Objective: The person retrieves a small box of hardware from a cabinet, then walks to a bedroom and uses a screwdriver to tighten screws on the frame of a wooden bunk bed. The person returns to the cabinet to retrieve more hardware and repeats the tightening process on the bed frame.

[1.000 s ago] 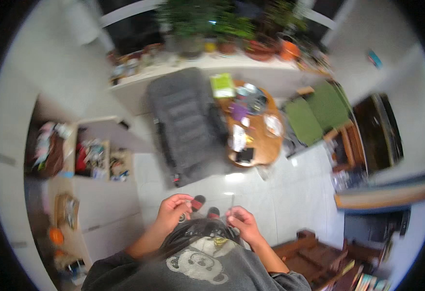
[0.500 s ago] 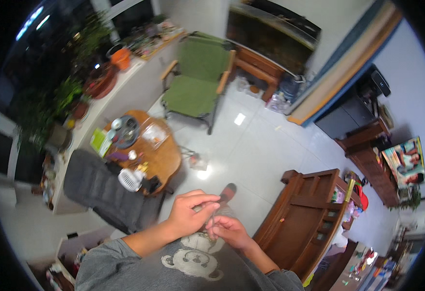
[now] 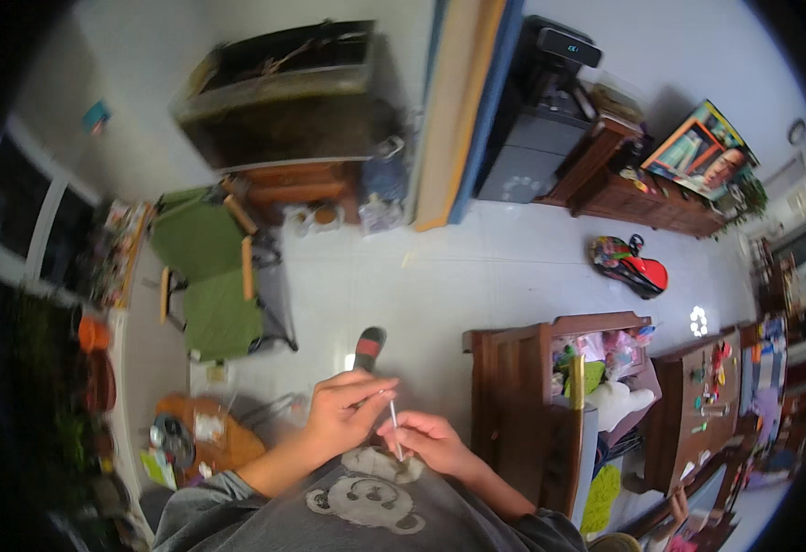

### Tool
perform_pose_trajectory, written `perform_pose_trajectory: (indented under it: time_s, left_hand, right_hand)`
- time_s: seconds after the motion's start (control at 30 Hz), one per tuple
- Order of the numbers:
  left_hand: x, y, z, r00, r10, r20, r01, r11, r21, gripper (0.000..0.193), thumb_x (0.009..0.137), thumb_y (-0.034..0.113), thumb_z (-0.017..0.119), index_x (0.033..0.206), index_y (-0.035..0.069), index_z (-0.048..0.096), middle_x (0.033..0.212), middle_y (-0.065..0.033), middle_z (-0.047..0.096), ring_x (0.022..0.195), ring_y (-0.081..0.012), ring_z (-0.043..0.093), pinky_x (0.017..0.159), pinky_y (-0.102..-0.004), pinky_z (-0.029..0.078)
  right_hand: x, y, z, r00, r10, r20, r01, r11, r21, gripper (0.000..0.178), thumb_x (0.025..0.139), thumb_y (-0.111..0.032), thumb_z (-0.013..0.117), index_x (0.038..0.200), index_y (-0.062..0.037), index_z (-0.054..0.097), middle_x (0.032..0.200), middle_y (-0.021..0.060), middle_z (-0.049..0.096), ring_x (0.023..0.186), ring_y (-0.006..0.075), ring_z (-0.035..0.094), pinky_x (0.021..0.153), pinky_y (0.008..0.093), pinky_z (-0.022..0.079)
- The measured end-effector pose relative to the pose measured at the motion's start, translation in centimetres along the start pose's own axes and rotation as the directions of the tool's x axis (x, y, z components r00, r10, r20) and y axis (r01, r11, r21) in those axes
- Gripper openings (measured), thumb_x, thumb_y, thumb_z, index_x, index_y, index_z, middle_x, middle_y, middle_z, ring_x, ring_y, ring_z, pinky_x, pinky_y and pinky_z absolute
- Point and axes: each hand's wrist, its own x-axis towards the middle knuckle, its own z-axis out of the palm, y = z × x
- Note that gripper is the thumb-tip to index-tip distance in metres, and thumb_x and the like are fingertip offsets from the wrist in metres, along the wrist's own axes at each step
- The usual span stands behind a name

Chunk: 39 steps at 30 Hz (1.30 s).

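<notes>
Both my hands are close together in front of my grey shirt (image 3: 283, 506), which bears a pale bear print. Between them runs a thin white stick (image 3: 394, 416), slightly tilted; its exact kind is too small to make out. My left hand (image 3: 343, 414) pinches its upper end between thumb and fingertips. Lower down, my right hand (image 3: 431, 442) has thumb and fingers closed around the stick, whose lower end sticks out below them. Just beyond my left hand, a dark slipper with a red band (image 3: 368, 350) shows on my foot.
A green folding chair (image 3: 214, 276) stands at left, above a round wooden table (image 3: 228, 451) with things on it. Right of me is a wooden bench (image 3: 513, 396) holding plush toys. Farther off are a fish tank (image 3: 283, 120), a curtain (image 3: 463, 120) and a red ride-on toy (image 3: 633, 267).
My view has swung to the right: the chair and table have shifted left, and the ride-on toy has come into view. My hands keep their pinch; the white stick now shows clearly.
</notes>
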Motion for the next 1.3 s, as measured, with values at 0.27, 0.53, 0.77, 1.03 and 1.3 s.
perform_pose_trajectory:
  time_s: [0.27,0.53,0.77,1.03,1.3]
  left_hand:
    - [25.3,-4.9,4.7,0.98,0.057,0.189,-0.04,0.995,-0.09,0.018,0.085,0.001,0.073,0.103,0.001,0.075,0.085,-0.0101,0.071,0.073,-0.015,0.065,0.064,-0.0271,0.05]
    - [47.2,-3.5,20.0,0.747,-0.066,0.662,0.223,0.962,-0.156,0.011,0.086,0.004,0.074,0.093,-0.005,0.072,0.081,-0.009,0.071,0.068,-0.0104,0.063,0.059,-0.0237,0.05]
    - [60.7,-2.4,42.1,0.151,-0.337,0.929,0.533,0.819,0.21,0.017,0.09,0.011,0.071,0.096,-0.005,0.071,0.079,-0.0079,0.071,0.068,-0.0101,0.063,0.065,-0.0244,0.052]
    - [74.0,4.6,68.5,-0.123,-0.43,0.894,0.52,0.74,0.428,0.016,0.09,0.01,0.069,0.093,-0.006,0.071,0.077,-0.0098,0.069,0.065,-0.0142,0.063,0.062,-0.0254,0.051]
    - [82.9,13.3,103.9,-0.011,-0.268,0.963,0.391,0.886,0.251,0.017,0.093,0.01,0.067,0.094,-0.006,0.071,0.075,-0.0058,0.066,0.066,-0.0122,0.061,0.061,-0.0257,0.051]
  right_hand:
    - [12.9,-13.4,-15.3,0.894,-0.316,-0.316,0.263,0.944,-0.199,0.019,0.102,-0.017,0.056,0.112,-0.0022,0.062,0.085,-0.0011,0.06,0.078,0.0056,0.053,0.07,0.023,0.044]
    - [10.5,-24.3,-31.3,0.358,-0.697,-0.621,0.112,0.692,-0.713,0.013,0.089,-0.011,0.07,0.101,-0.006,0.067,0.084,0.0098,0.062,0.074,0.0246,0.061,0.065,0.0337,0.048]
    - [2.0,-28.8,-50.0,0.059,-0.687,-0.724,0.014,0.726,-0.688,0.013,0.083,-0.008,0.073,0.096,-0.0072,0.07,0.089,0.0092,0.064,0.083,0.0291,0.063,0.069,0.0377,0.051]
    - [-11.8,-38.6,-71.7,0.032,-0.707,-0.707,-0.056,0.705,-0.707,0.015,0.084,-0.012,0.071,0.097,-0.0062,0.067,0.093,0.0109,0.067,0.087,0.0319,0.064,0.073,0.0393,0.052]
    - [-34.4,-46.2,-94.8,0.127,-0.351,-0.928,0.482,0.839,-0.252,0.03,0.096,-0.017,0.064,0.123,-0.003,0.064,0.095,0.0061,0.07,0.082,0.0121,0.063,0.071,0.0266,0.049]
